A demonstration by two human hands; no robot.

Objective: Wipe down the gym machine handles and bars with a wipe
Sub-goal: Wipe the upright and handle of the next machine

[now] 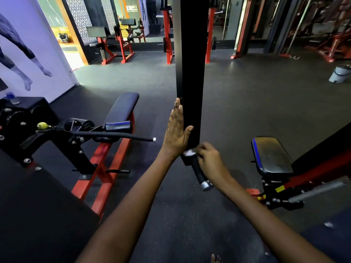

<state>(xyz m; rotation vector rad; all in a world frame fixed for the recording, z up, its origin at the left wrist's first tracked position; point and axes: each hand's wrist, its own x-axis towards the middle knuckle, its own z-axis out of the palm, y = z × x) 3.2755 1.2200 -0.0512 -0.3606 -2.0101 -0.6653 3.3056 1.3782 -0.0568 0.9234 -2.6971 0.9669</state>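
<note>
A wide black machine bar (190,73) runs down the middle of the view and ends in a round black handle (198,172) with a silver cap. My left hand (175,130) lies flat against the bar's left side, fingers straight, thumb across its front. My right hand (209,158) pinches a small white wipe (189,152) and presses it where the handle meets the bar.
A black and red bench machine (106,130) with a long black rod stands to the left. A padded seat (271,156) on a red frame stands at the right. A pale bin (340,74) sits far right on the dark rubber floor (247,92).
</note>
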